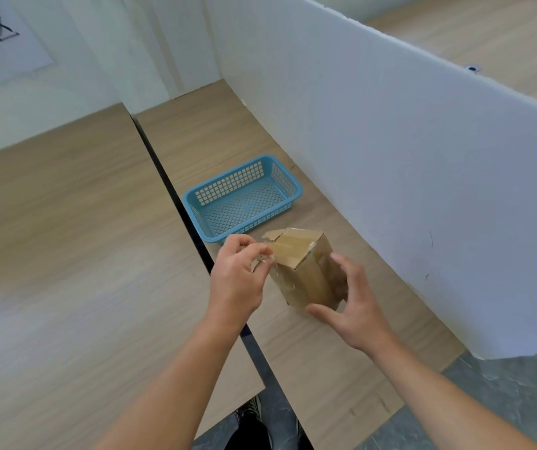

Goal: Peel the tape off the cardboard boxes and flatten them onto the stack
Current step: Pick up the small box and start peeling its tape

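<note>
**Tape Coming Off a Small Cardboard Box**

A person is working at a wooden bench (341, 368), where a small brown box (306, 277) is standing upright just in front of a blue basket (195, 198) and near a white partition (406, 190); the left hand (239, 277) is pinching a strip of clear tape (265, 257) between thumb and fingers (247, 245) at the box's top left edge, beside a ragged flap; the right hand (354, 306) is hovering spread and relaxed round the box's right side, gripping nothing, and whether it is touching the cardboard cannot be told; no stack is showing. The box is looking light and empty, likely to slide or tip under the pull, so bracing its lower walls is seeming wise; the cardboard is looking thin and torn at one flap, so drawing the tape low along the seam is probably sparing it; the tape is looking glossy, flimsy and prone to sticking to itself.
</note>
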